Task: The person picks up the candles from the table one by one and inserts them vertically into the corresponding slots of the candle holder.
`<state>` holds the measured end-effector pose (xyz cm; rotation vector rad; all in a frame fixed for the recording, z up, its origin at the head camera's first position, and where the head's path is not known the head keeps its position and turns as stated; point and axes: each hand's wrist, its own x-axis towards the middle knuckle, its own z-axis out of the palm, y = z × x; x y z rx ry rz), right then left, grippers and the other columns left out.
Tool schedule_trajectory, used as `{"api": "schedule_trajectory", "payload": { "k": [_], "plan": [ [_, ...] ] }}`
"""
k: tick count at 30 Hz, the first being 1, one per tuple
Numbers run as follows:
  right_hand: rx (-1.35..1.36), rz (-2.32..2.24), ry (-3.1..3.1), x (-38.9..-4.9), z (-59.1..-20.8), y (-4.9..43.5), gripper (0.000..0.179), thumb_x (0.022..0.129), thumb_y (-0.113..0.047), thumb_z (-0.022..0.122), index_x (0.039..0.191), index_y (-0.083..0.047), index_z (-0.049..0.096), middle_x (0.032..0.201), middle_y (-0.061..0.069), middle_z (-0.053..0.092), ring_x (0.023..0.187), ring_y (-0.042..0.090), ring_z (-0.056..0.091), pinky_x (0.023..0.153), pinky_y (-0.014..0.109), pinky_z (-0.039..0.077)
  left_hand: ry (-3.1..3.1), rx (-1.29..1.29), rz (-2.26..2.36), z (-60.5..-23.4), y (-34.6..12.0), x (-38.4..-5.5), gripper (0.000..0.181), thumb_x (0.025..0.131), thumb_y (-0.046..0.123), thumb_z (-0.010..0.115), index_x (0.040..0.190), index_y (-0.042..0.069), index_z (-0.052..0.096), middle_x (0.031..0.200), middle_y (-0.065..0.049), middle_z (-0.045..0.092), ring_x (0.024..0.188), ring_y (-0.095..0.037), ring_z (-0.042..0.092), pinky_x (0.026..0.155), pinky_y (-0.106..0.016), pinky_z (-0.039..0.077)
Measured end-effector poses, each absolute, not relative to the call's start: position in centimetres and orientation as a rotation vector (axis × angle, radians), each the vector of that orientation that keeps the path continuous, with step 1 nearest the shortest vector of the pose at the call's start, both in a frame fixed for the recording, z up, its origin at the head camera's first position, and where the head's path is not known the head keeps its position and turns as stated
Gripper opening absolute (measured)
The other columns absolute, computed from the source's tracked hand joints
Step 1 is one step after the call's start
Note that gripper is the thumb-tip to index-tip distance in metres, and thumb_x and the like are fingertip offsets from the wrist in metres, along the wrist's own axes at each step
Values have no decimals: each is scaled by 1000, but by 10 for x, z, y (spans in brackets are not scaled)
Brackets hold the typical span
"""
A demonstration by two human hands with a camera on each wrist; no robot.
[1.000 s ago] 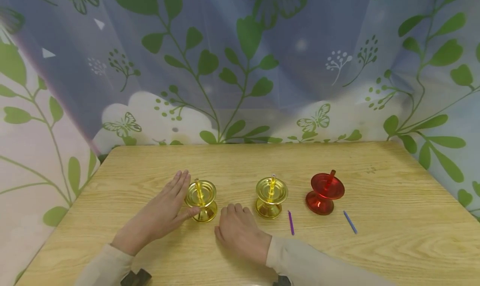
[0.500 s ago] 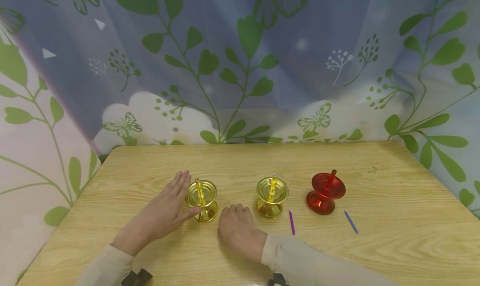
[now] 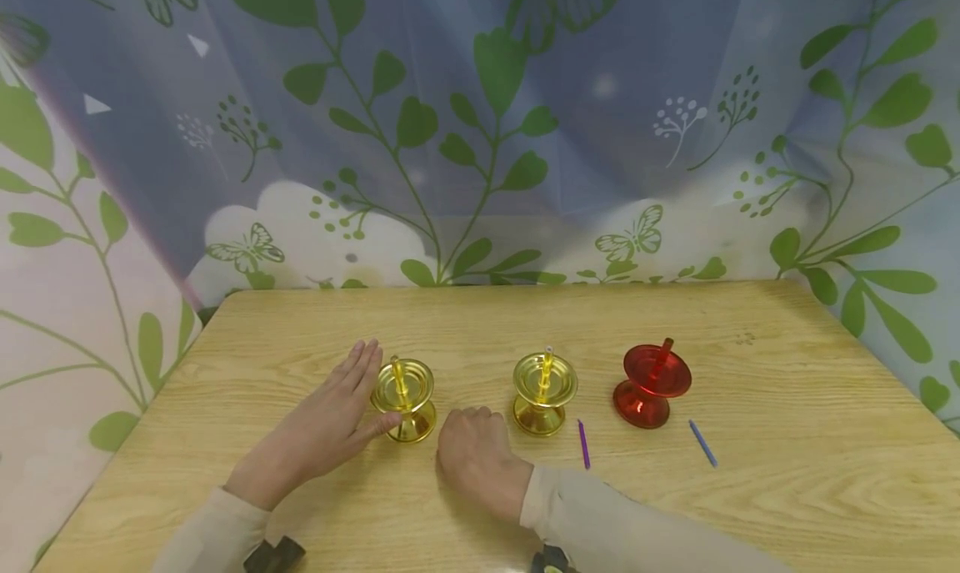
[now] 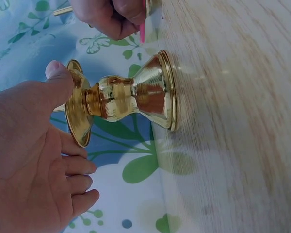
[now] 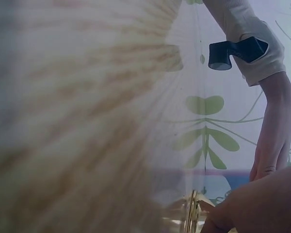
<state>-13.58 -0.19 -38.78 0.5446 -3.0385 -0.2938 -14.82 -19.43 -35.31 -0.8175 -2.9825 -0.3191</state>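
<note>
In the head view my left hand (image 3: 322,423) lies alongside the leftmost gold candle holder (image 3: 414,429), fingers extended together and thumb in front of it. The left wrist view has that thumb at the rim of the holder's dish (image 4: 78,124), the fingers behind. The holder's flared base stands on the table. My right hand (image 3: 478,460), a curled fist low over the table, is just right of this holder. A thin pink stick like a small candle (image 4: 142,33) pokes out of the fist in the left wrist view; the rest is hidden by the fingers.
A second gold candle holder (image 3: 542,419) stands mid-table, with a red one (image 3: 641,408) to its right. A purple candle (image 3: 583,444) and a blue candle (image 3: 702,444) lie in front. Behind the wooden table (image 3: 480,314) hangs a leaf-patterned cloth (image 3: 585,156).
My right hand has shifted slightly to the right and its thumb has tucked in. My left hand and the holders stay in place.
</note>
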Motion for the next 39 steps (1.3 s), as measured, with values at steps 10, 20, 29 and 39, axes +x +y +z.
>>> {"api": "schedule_trajectory", "payload": {
  "k": [10,20,29,39],
  "plan": [
    [504,-318,-2962,-135,-382,-2,23,91,-19,57,74,-5,54,64,5,48,62,16,51,52,27,46,-2989,-811,-325,-352,-194,-149,86,99,51,45,149,-12,15,156,-28,11,145,-41,10,115,-53,19],
    [530,-307,-2837,-141,-377,9,29,95,-19,56,71,-6,48,62,3,41,57,13,41,42,21,36,-2998,-803,-330,-354,-194,-151,87,98,52,46,149,-11,14,157,-27,10,145,-41,9,115,-54,19],
    [564,-201,-2703,-145,-379,12,37,99,-22,52,65,-9,44,58,0,35,52,10,33,37,18,29,-3012,-793,-345,-354,-194,-151,87,99,52,45,149,-11,14,157,-26,9,145,-40,8,115,-53,18],
    [579,-161,-2563,-148,-379,15,37,98,-20,55,65,-10,42,57,-2,32,51,9,29,35,16,24,-3013,-793,-344,-354,-194,-151,87,99,52,45,149,-12,14,157,-27,9,145,-41,8,115,-54,18]
  ]
}}
